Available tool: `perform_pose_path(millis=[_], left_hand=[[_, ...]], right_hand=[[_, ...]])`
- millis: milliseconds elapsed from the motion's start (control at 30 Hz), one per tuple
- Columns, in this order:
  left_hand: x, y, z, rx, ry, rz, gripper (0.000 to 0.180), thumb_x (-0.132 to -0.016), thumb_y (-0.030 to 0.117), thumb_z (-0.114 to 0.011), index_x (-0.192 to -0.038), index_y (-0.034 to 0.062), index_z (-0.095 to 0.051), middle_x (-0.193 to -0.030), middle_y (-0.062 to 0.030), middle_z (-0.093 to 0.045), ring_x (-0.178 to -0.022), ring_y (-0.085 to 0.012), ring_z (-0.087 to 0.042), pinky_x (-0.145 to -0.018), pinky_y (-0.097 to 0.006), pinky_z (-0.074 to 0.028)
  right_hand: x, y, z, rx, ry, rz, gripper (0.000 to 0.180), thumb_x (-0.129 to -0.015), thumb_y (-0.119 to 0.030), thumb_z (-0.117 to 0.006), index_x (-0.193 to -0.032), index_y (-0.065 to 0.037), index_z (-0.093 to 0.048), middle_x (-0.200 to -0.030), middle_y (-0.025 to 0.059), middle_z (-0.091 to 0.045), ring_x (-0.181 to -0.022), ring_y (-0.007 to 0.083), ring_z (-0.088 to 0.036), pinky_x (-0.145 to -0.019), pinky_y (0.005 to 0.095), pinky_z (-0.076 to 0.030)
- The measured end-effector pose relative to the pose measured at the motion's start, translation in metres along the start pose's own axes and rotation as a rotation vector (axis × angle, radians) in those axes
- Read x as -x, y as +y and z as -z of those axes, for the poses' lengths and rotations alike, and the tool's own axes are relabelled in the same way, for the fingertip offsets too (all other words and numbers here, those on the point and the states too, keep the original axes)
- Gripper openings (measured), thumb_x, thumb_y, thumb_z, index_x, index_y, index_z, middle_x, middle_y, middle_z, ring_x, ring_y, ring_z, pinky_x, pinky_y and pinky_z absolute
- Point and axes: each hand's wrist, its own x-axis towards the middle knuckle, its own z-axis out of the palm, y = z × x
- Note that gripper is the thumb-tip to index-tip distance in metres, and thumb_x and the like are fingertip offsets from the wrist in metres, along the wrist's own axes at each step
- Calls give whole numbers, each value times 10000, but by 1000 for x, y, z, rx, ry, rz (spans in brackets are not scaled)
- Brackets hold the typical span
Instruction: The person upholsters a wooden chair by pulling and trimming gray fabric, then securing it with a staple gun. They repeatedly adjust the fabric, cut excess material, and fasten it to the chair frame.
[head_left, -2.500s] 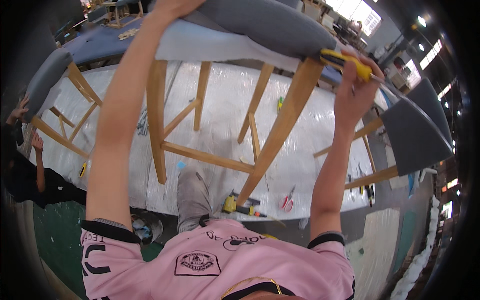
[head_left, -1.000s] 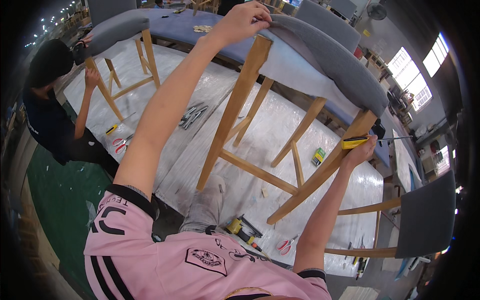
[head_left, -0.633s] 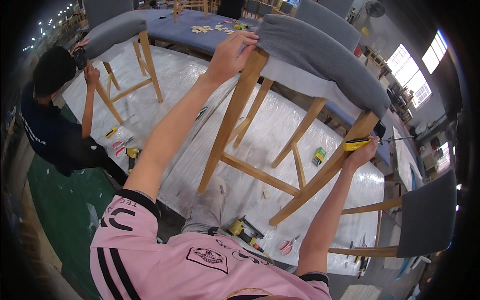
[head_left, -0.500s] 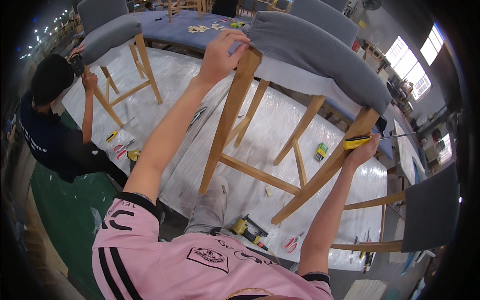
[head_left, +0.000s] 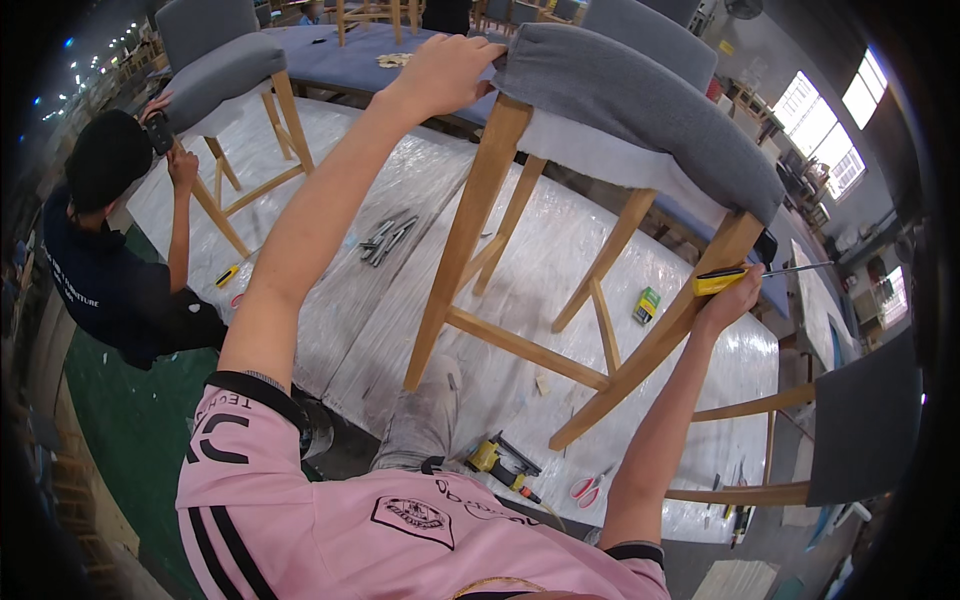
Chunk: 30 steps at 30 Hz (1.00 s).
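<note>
Gray upholstered chair [head_left: 625, 100], wooden legs, on plastic-wrapped surface [head_left: 360, 320], front legs toward the near edge. White lining [head_left: 600, 152] shows below seat front. Left hand [head_left: 440, 78] at seat's front left corner, fingers bent and close together against the gray cover; can't tell if they pinch fabric. Right hand [head_left: 732, 303] beside front right leg [head_left: 660, 345], fingers wrapped round yellow-handled tool [head_left: 720, 280], metal shaft pointing right, away from leg. Yellow staple gun [head_left: 500, 465] and red-handled scissors [head_left: 586, 488] by near edge of surface, gun left of scissors. Green-yellow box [head_left: 646, 305] farther in, seen between the right-side legs. Metal rods [head_left: 388, 240] left of chair. Co-worker [head_left: 110, 250] at left edge, by second gray chair [head_left: 222, 75]. Third gray chair [head_left: 865, 425] at right edge.
</note>
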Motion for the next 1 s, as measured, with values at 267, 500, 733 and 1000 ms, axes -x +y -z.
perform_pose_path(millis=[267,500,733,1000], left_hand=[[-11,2,-21,-130,-44,-15,244,-849,89,-688,-1093,78,-688,-992,-73,-728,-977,-283,-695,-915,-432,-507],[-9,1,-34,77,-41,-48,141,-891,69,-621,-1026,38,-647,-932,-139,-688,-942,-359,-670,-810,-475,-520],[14,12,-5,227,-82,-13,144,-943,136,-588,-1016,13,-602,-960,-174,-670,-943,-383,-653,-785,-482,-517],[43,66,-6,1404,161,1055,439,-1056,463,-571,-1001,49,-704,-926,-3,-691,-831,-121,-617,-753,-279,-484]], right_hand=[[-20,23,-2,55,-4,-8,438,-1096,-451,-468,-951,-54,-584,-869,28,-588,-810,123,-591,-790,309,-489],[-25,18,-19,142,45,37,486,-1087,-451,-485,-949,-5,-620,-872,58,-622,-800,147,-595,-772,327,-495],[-13,21,3,126,43,75,469,-1093,-425,-478,-1023,9,-643,-955,65,-641,-896,148,-601,-840,310,-485],[12,0,7,66,41,8,453,-1098,-422,-461,-1053,-3,-629,-951,59,-630,-885,150,-597,-845,310,-484]])
